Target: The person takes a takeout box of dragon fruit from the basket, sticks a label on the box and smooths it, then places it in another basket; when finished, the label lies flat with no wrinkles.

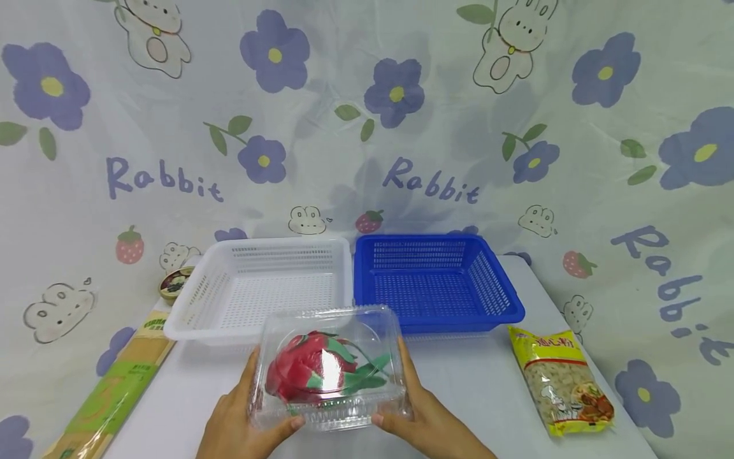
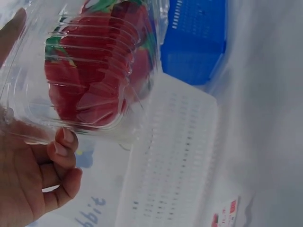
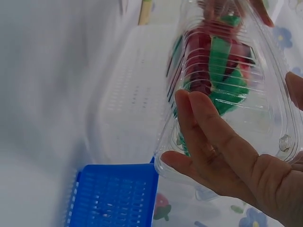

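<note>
Both hands were on it: the left hand (image 1: 237,417) and the right hand (image 1: 427,417) clamped a clear clamshell box (image 1: 331,366) between them, thumbs hooked over its near rim, a dragon fruit (image 1: 312,373) sealed inside. From the head view the box hovered low over the white table (image 1: 482,382). At twelve o'clock from it sat a white basket (image 1: 258,287), and at one o'clock a blue basket (image 1: 436,280), neither with anything in it. A yellow pasta bag (image 1: 562,379) lay at three o'clock, a long green noodle pack (image 1: 115,389) at nine, a small tin (image 1: 174,284) at ten.

Left wrist view: fingers (image 2: 64,142) curled under the box's edge, red fruit pressing the ribbed lid, white basket just beyond.

Right wrist view: straight fingers (image 3: 203,127) braced along the box's side, palm below.

By my reckoning the box was lifted and nothing more; setting it into a basket was all ahead, and which basket I couldn't tell.
</note>
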Demonstrator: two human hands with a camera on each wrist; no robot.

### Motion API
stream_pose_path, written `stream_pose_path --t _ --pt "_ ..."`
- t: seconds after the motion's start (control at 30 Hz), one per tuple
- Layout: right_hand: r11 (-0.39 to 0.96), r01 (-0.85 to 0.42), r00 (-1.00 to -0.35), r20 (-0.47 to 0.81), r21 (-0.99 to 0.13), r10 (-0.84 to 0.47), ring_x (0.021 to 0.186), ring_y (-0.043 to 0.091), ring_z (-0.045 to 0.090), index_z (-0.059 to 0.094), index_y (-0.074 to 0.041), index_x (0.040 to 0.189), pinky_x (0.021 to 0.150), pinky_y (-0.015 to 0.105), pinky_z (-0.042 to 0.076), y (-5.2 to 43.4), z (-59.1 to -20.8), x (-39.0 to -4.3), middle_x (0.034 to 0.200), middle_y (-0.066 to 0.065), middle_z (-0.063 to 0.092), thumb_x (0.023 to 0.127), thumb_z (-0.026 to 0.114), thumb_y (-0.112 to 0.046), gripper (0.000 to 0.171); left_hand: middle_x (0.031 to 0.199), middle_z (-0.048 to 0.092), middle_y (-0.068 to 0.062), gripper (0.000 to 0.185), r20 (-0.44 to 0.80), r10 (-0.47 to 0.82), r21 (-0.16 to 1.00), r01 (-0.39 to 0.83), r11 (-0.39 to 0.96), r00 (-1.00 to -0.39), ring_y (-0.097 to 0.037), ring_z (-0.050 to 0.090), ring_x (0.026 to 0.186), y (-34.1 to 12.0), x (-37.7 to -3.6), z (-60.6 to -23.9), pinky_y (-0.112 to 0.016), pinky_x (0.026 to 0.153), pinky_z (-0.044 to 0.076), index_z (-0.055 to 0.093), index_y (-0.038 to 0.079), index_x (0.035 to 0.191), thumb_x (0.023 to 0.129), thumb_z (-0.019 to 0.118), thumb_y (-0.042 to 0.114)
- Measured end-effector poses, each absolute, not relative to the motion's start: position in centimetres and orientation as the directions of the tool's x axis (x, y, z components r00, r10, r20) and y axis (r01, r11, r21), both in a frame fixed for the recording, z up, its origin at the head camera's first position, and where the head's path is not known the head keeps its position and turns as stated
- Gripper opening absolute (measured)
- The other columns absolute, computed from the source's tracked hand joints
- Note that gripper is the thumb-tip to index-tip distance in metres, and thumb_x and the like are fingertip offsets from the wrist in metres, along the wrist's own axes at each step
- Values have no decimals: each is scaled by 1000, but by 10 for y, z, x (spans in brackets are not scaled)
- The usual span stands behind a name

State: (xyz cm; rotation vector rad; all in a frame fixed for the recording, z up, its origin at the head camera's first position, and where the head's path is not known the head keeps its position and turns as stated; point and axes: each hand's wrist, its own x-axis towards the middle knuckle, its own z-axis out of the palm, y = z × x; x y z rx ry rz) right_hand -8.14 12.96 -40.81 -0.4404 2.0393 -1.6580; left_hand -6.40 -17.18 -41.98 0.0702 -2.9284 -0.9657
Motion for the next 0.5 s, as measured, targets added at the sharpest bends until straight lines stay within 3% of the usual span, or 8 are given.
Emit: stream_pose_path --t 0.17,0.5 --pt "191 49 -821 -149 -980 -551 134 46 45 -26 -42 152 98 70 39 133 -414 -78 161 25 21 98 62 -33 103 125 64 -22 124 -43 -84 594 -93 799 -996 -35 64 96 -170 -62 -427 -61 75 53 8 23 161 68 78 65" --pt "134 53 -810 -121 -990 -574 125 29 57 -26 -39 152 100 60 45 137 -422 -76 154 24 36 99 62 -28 103 115 68 -16 121 41 -57 601 -21 799 -998 -28 66 87 -168 -61 -438 -53 68 54 14 21 160 67 82 57"
